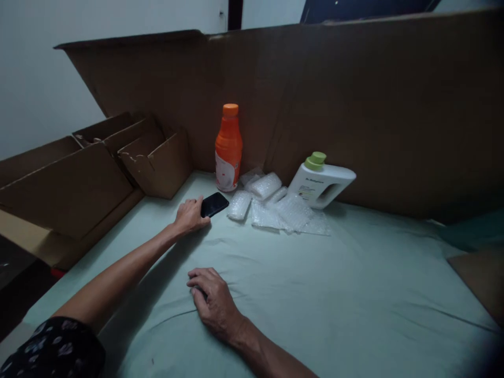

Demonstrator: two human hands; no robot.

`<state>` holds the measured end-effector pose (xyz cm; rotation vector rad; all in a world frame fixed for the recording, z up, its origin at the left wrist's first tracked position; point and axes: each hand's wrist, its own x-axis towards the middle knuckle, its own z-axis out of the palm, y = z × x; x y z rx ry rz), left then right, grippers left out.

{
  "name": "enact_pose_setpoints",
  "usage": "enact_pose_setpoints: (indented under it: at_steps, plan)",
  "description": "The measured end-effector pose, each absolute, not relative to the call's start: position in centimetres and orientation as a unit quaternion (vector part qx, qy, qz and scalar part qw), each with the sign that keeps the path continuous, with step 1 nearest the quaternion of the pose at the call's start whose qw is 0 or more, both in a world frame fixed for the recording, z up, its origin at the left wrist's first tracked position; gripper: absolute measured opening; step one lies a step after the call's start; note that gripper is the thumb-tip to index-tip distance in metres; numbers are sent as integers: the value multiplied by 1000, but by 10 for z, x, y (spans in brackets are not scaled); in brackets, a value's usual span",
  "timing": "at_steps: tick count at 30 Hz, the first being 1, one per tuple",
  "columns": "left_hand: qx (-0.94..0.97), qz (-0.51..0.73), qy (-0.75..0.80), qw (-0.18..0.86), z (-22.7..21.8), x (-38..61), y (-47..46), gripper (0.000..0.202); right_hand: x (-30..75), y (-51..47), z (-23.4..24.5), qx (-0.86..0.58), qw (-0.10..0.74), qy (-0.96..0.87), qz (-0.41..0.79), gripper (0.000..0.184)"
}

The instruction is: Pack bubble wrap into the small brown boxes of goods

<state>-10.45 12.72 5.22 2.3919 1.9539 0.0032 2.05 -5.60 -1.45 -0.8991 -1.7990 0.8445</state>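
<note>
My left hand [191, 215] reaches forward and grips one end of a black phone [214, 203] that lies on the pale green sheet [334, 294]. My right hand [212, 300] rests on the sheet nearer to me, fingers curled under, with nothing visible in it. Just past the phone stands an orange bottle [228, 148] with an orange cap. To its right lie several pieces of bubble wrap [275, 207], and a white jug with a green cap [321, 182] leans against the cardboard wall.
A tall cardboard wall [374, 105] closes off the back. Open cardboard boxes [153, 157] and flattened cardboard [63, 184] sit at the left. More cardboard [482, 273] lies at the right edge.
</note>
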Motion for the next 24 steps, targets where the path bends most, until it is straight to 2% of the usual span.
enact_pose_setpoints:
  at_steps: [4,12,18,24]
  plan:
    - [759,19,651,8,50,-62,109,62,19,-55,-17,-370,463,-733,332,23]
    - [742,32,669,0,47,-26,105,67,18,-54,-19,-391,407,-770,297,17]
    - [732,26,681,-15,50,-17,101,62,16,-51,-23,-404,366,-788,288,11]
    - [739,27,670,60,56,-42,86,66,1,-51,-15,-403,317,-815,269,6]
